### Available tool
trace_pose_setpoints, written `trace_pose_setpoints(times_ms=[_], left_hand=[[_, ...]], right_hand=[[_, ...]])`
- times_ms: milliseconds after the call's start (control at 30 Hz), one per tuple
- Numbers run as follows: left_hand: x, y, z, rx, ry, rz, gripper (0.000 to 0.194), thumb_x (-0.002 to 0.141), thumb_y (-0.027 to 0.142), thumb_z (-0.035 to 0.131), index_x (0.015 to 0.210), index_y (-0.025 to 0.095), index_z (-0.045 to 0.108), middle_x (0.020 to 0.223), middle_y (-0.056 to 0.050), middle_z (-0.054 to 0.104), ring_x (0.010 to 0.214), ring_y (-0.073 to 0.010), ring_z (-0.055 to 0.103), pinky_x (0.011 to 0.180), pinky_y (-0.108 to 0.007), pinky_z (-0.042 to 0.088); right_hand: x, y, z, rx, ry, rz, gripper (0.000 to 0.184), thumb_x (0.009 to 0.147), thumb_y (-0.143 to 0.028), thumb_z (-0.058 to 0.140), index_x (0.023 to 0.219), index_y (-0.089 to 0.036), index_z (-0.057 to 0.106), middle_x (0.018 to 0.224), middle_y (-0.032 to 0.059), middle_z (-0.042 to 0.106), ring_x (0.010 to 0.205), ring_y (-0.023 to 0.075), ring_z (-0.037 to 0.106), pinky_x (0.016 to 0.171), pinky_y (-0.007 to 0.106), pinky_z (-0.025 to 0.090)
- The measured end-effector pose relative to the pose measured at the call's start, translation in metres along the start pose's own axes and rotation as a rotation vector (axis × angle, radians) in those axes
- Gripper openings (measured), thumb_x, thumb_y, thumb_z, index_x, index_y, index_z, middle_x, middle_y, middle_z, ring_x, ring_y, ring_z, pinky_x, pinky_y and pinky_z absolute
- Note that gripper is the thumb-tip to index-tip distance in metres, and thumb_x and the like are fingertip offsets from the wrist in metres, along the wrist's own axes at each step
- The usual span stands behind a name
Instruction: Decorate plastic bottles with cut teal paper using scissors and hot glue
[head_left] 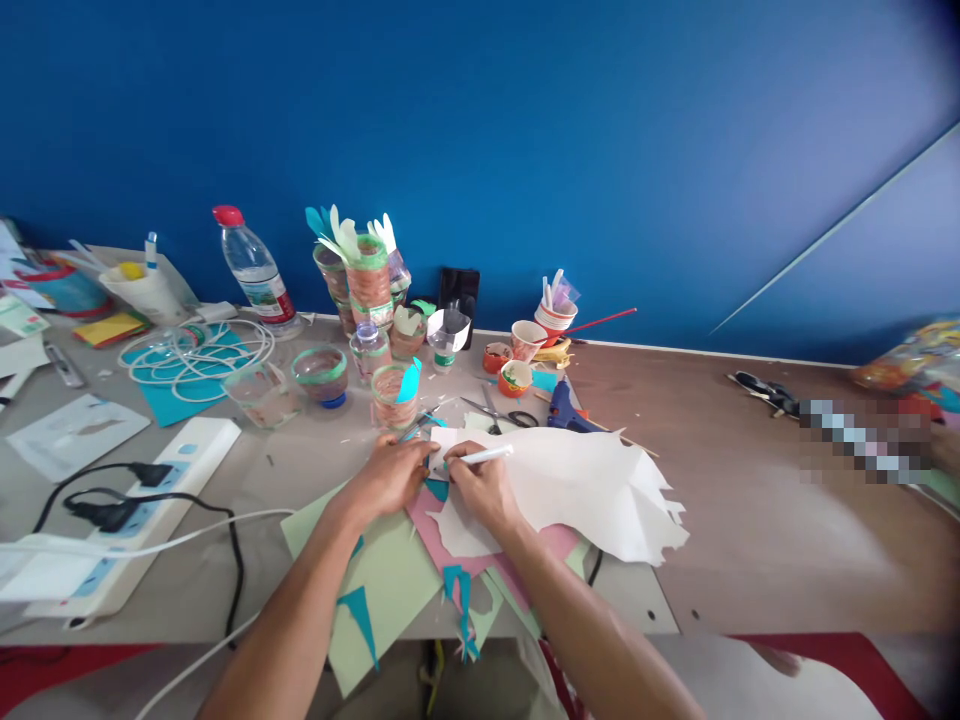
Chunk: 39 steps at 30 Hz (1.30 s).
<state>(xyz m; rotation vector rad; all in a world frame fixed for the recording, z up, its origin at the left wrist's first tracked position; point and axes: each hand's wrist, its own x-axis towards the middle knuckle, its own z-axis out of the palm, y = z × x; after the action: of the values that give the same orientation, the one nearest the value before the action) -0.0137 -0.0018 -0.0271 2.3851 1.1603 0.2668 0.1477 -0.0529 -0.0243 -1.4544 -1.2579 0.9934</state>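
One white pen (491, 453) is held by the right hand (484, 490), with its thumb and fingers clamped on it. Its tip is pointed down at one small white paper (442, 440), right between the two hands. The small paper looks flat and plain, with straight edges, but is partly hidden. Its left side is touched by the left hand (394, 472); those fingers are bent, but whether they are pinched shut cannot be told.

Under and beside the right fingers, one big white sheet (592, 480) is seen, wrinkled and torn at its far right end. Just past the left fingers, one wrapped cup (394, 400) with one blue petal (409, 382) is seen. Past the right fingers, one blue glue gun (566, 408) and two short orange cups (515, 378) are seen. Farther off, to the left, one red-capped bottle (259, 275) is seen.
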Motion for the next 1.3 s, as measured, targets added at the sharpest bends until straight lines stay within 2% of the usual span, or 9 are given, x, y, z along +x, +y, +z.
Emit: trace_pose_setpoints(times_ms=[233, 567, 1000, 1200, 1300], left_hand=[[0.0013, -0.0034, 0.0049, -0.022, 0.029, -0.002, 0.042, 0.079, 0.015, 0.047, 0.119, 0.021, 0.059, 0.108, -0.009, 0.071, 0.104, -0.0274, 0.062, 0.093, -0.044, 0.037], [0.0003, -0.0010, 0.0028, -0.002, -0.004, -0.016, 0.045, 0.079, 0.014, 0.044, 0.122, 0.020, 0.057, 0.112, -0.008, 0.069, 0.106, -0.0265, 0.061, 0.096, -0.045, 0.036], [-0.0011, 0.0036, -0.0005, 0.012, -0.009, -0.012, 0.046, 0.079, 0.010, 0.042, 0.121, 0.019, 0.058, 0.117, -0.009, 0.068, 0.109, -0.0282, 0.060, 0.094, -0.045, 0.036], [-0.0004, 0.0057, -0.0036, 0.035, -0.041, -0.024, 0.045, 0.081, 0.011, 0.042, 0.122, 0.022, 0.056, 0.122, -0.006, 0.066, 0.113, -0.0252, 0.059, 0.095, -0.043, 0.035], [-0.0006, 0.0059, -0.0034, 0.019, -0.032, -0.025, 0.043, 0.081, 0.011, 0.043, 0.120, 0.021, 0.057, 0.120, -0.007, 0.066, 0.112, -0.0270, 0.059, 0.095, -0.044, 0.035]], right_hand=[[-0.0001, 0.0027, 0.0030, -0.009, -0.018, -0.030, 0.017, 0.068, -0.021, 0.047, 0.068, -0.017, 0.063, 0.061, -0.0004, 0.060, 0.056, 0.0132, 0.052, 0.053, 0.024, 0.039], [0.0003, 0.0017, 0.0037, -0.048, -0.021, -0.068, 0.017, 0.068, -0.019, 0.047, 0.065, -0.018, 0.063, 0.059, -0.0006, 0.060, 0.054, 0.0136, 0.052, 0.051, 0.024, 0.038], [0.0015, 0.0027, 0.0042, -0.088, 0.015, -0.167, 0.017, 0.070, -0.017, 0.047, 0.066, -0.019, 0.064, 0.064, 0.0013, 0.065, 0.061, 0.0155, 0.057, 0.059, 0.025, 0.043], [0.0019, 0.0053, 0.0045, -0.141, 0.023, -0.195, 0.017, 0.072, -0.016, 0.048, 0.066, -0.020, 0.064, 0.063, 0.0010, 0.065, 0.062, 0.0163, 0.058, 0.060, 0.026, 0.043], [0.0021, 0.0069, 0.0047, -0.171, 0.017, -0.211, 0.018, 0.073, -0.017, 0.048, 0.067, -0.020, 0.064, 0.063, 0.0012, 0.065, 0.062, 0.0163, 0.058, 0.061, 0.027, 0.043]])
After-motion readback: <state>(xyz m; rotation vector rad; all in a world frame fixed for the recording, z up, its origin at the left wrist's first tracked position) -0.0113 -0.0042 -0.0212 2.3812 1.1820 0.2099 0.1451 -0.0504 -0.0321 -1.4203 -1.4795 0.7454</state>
